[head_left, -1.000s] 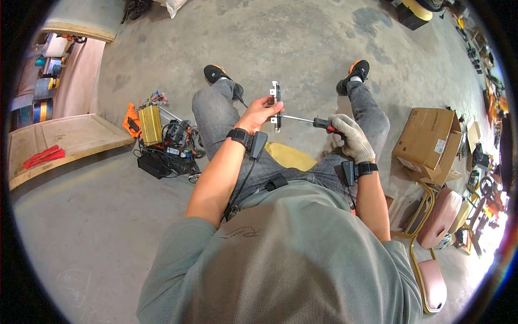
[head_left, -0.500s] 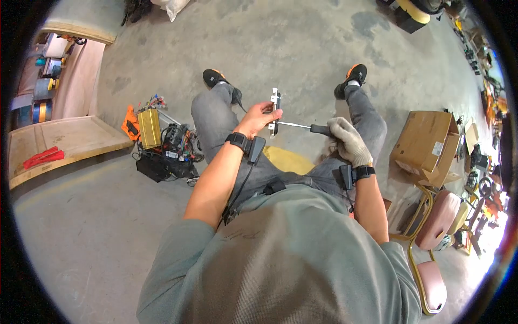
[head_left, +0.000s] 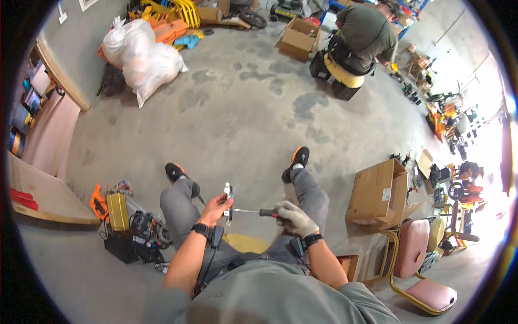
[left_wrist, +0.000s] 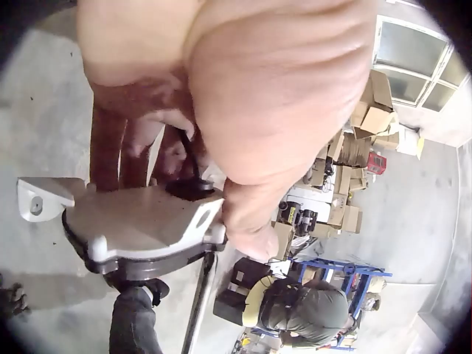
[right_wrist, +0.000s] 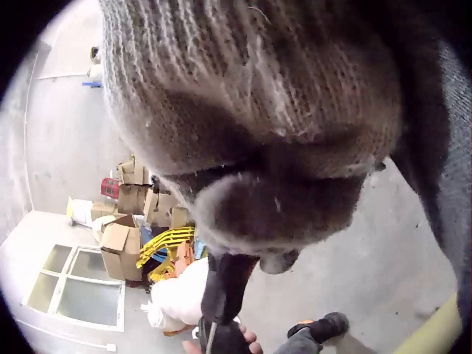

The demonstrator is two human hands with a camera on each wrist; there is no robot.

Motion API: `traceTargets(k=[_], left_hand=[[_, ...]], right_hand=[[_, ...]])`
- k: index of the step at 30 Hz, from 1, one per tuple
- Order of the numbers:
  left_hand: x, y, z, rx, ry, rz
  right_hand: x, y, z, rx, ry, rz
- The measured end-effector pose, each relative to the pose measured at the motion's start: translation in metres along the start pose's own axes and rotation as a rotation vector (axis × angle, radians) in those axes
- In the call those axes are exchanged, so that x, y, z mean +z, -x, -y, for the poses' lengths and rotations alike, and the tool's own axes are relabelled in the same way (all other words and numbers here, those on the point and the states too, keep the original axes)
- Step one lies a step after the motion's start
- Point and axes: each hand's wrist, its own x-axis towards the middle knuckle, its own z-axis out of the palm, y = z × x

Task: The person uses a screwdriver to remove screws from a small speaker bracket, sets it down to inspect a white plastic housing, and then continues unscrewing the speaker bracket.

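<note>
In the head view my bare left hand (head_left: 214,210) pinches a white-and-black bracketed part (head_left: 228,197), held upright above my lap. The left wrist view shows its white plate (left_wrist: 140,225), a tab with a hole at either end, a black rim and a dark cable by the fingers. My right hand (head_left: 297,218), in a knitted glove, grips a screwdriver (head_left: 268,213) by its black-and-red handle. The metal shaft (left_wrist: 199,306) points left at the part, its tip reaching the part's side. Gloved fingers (right_wrist: 251,210) wrap the handle (right_wrist: 227,287) in the right wrist view.
Left of my legs lie a gold metal box (head_left: 117,212) and a tangle of wired electronics (head_left: 141,229). An open cardboard box (head_left: 372,197) and a pink-padded chair (head_left: 413,248) stand on the right. Further off are white sacks (head_left: 145,62) and a seated person (head_left: 367,38).
The head view has tilted up, bringing the sacks, far boxes and seated person into sight. Both hands keep their holds on the part and the screwdriver.
</note>
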Motion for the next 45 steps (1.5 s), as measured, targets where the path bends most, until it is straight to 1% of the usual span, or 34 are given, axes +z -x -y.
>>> traceTargets(k=[1,2,3,4,5,7,8,10,11,13,14,16,17,19,20,21,22,23,24,26,27,30,31,33,34,35,36,38,39,40,41,42,43,45], left_hand=[[-0.001,-0.002,0.0,-0.003,0.017,0.003],[-0.001,-0.004,0.001,-0.003,0.039,-0.002],[0.003,-0.001,-0.003,-0.049,0.1,-0.007],[0.003,0.0,-0.005,-0.044,0.095,0.006],[0.003,0.001,-0.006,-0.038,0.091,0.017],[0.005,0.003,-0.009,-0.034,0.097,-0.004],[0.005,0.003,-0.01,-0.048,0.111,-0.033],[0.005,0.003,-0.01,-0.049,0.107,-0.019],[0.004,0.004,-0.008,-0.065,0.109,-0.012],[0.0,0.002,-0.007,-0.079,0.118,0.015],[0.0,0.001,-0.005,-0.082,0.11,0.026],[-0.002,0.001,-0.005,-0.097,0.075,0.065],[-0.003,0.0,-0.004,-0.09,0.071,0.038],[-0.006,-0.004,-0.004,-0.089,0.11,0.023],[-0.01,-0.006,-0.002,-0.061,0.046,0.028],[-0.005,-0.003,-0.004,-0.047,0.066,-0.014],[-0.01,-0.005,-0.003,-0.053,0.033,0.03],[-0.008,-0.003,-0.005,-0.073,0.037,0.009],[-0.011,-0.005,-0.003,-0.086,0.016,0.024],[-0.012,-0.008,-0.006,-0.099,-0.011,0.045],[-0.011,-0.006,-0.008,-0.097,-0.017,0.052],[-0.013,-0.009,-0.009,-0.089,-0.013,0.056],[-0.016,-0.01,-0.008,-0.081,-0.002,0.048],[-0.015,-0.012,-0.006,-0.073,0.06,0.023],[-0.01,-0.009,-0.011,-0.045,0.076,0.02],[-0.008,-0.006,-0.015,-0.018,0.094,0.013],[-0.017,-0.011,-0.01,-0.062,0.101,0.097],[-0.011,-0.009,-0.007,-0.1,0.171,0.013],[-0.006,-0.006,-0.01,-0.091,0.19,0.032],[-0.01,-0.008,-0.004,-0.086,0.21,0.052],[-0.004,0.0,-0.008,-0.107,0.18,-0.012],[0.003,0.007,-0.015,-0.104,0.124,-0.043],[0.006,0.01,-0.022,-0.112,0.083,-0.032],[0.0,0.005,-0.014,-0.098,0.088,-0.016]], right_hand=[[0.001,0.004,0.006,0.019,0.097,0.001],[0.007,0.007,0.007,0.002,0.055,-0.015],[0.016,0.009,0.006,-0.011,0.01,-0.029],[0.011,0.004,0.002,0.031,0.003,0.018],[0.006,0.0,-0.004,0.071,-0.002,0.016],[0.003,0.003,0.005,0.28,0.068,-0.026],[0.003,0.002,0.005,0.264,0.071,-0.024],[0.007,0.0,0.003,0.073,0.103,0.046],[0.009,-0.001,0.001,0.068,0.104,0.048],[0.021,0.004,0.0,-0.083,0.051,-0.101],[0.025,0.007,0.001,-0.089,0.047,-0.106],[0.037,0.016,0.011,-0.02,-0.05,-0.144],[0.033,0.014,0.011,-0.045,-0.082,-0.172],[0.005,0.005,0.005,0.251,0.086,0.036],[-0.004,0.002,-0.004,0.056,0.338,0.077],[-0.006,-0.002,-0.011,-0.127,0.603,0.102],[0.002,0.003,-0.009,-0.078,0.36,0.025],[0.011,0.007,-0.007,-0.035,0.119,-0.032],[0.01,0.007,-0.011,-0.056,0.093,-0.064],[0.009,0.002,-0.016,-0.241,0.067,-0.016],[0.011,0.004,-0.015,-0.247,0.058,-0.025],[0.026,0.018,0.003,-0.011,0.146,-0.022],[0.029,0.022,0.009,-0.007,0.142,-0.021],[0.033,0.026,0.014,0.041,0.269,-0.063],[0.031,0.02,0.011,-0.012,0.18,-0.055],[0.027,0.016,0.007,-0.001,0.177,-0.046],[0.025,0.018,0.01,-0.098,0.158,-0.064],[0.026,0.013,0.002,-0.233,0.139,-0.06],[0.021,0.01,0.002,-0.277,0.145,-0.043],[0.031,0.024,0.019,-0.251,0.28,-0.011],[0.026,0.012,0.012,-0.198,0.216,-0.016],[0.046,0.023,0.025,-0.121,0.198,-0.087],[0.025,0.009,0.018,-0.029,0.371,-0.056],[0.002,-0.005,0.007,-0.002,0.415,-0.02]])
